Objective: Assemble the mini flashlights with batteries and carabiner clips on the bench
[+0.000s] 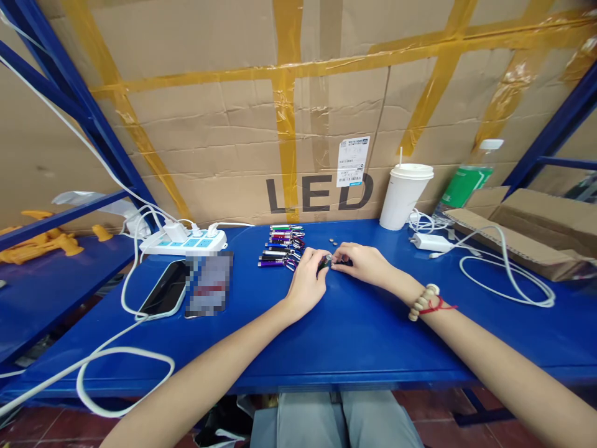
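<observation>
Both my hands meet at the middle of the blue table (354, 336). My left hand (308, 281) is closed around a small dark keychain flashlight (325, 262). My right hand (362, 262) pinches the other end of it with fingers pressed together. A pile of several small coloured keychain flashlights (282, 246) lies just left of my hands. Three small button cells (332, 240) rest on the table behind my hands. A bead bracelet with a red cord (426, 301) sits on my right wrist.
A white power strip (184, 242) with plugs and white cables sits back left, a phone (164, 289) and a blurred flat item beside it. A white lidded cup (405, 196), a green bottle (466, 180), a charger (428, 241), a coiled cable and an open cardboard box (527, 230) stand right.
</observation>
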A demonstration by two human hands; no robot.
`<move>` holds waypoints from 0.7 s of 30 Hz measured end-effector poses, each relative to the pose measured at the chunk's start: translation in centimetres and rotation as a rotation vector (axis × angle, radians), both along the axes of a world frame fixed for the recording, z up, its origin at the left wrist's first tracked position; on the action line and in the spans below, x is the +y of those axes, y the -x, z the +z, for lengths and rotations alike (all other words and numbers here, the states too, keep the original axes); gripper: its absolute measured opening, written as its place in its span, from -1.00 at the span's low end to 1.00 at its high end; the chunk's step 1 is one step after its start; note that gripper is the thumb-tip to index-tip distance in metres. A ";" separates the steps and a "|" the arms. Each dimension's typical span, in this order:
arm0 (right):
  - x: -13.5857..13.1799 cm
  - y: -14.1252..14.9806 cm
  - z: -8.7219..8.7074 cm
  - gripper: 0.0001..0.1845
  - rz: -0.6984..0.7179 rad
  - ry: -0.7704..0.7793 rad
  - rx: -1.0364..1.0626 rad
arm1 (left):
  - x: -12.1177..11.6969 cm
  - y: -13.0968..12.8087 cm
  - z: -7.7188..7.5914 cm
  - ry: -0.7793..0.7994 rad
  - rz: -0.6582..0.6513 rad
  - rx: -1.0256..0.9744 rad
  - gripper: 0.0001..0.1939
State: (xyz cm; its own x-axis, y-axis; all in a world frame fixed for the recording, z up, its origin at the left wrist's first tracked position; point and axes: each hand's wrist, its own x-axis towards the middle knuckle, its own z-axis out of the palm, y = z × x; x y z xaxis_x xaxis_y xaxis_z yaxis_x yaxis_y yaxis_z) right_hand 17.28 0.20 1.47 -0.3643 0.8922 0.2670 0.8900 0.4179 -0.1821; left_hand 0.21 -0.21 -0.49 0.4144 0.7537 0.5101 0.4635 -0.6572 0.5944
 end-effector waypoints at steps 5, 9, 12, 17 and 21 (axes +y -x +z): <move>-0.1 0.0 0.3 -0.83 0.021 -0.156 0.047 | 0.1 -0.2 -0.2 0.038 0.011 -0.043 -0.84; -0.4 0.3 0.9 -0.75 0.056 -0.296 0.328 | 0.3 -0.2 -0.3 0.032 0.023 -0.057 -0.87; -0.6 0.5 1.0 -0.76 0.167 -0.321 0.402 | 0.4 -0.2 -0.3 0.027 0.034 -0.061 -0.88; -0.6 0.5 0.8 -0.76 0.226 -0.286 0.421 | 0.4 -0.2 -0.2 0.024 0.064 -0.059 -0.87; -0.5 0.4 0.6 -0.76 0.230 -0.239 0.422 | 0.5 -0.1 -0.3 0.034 0.066 -0.048 -0.83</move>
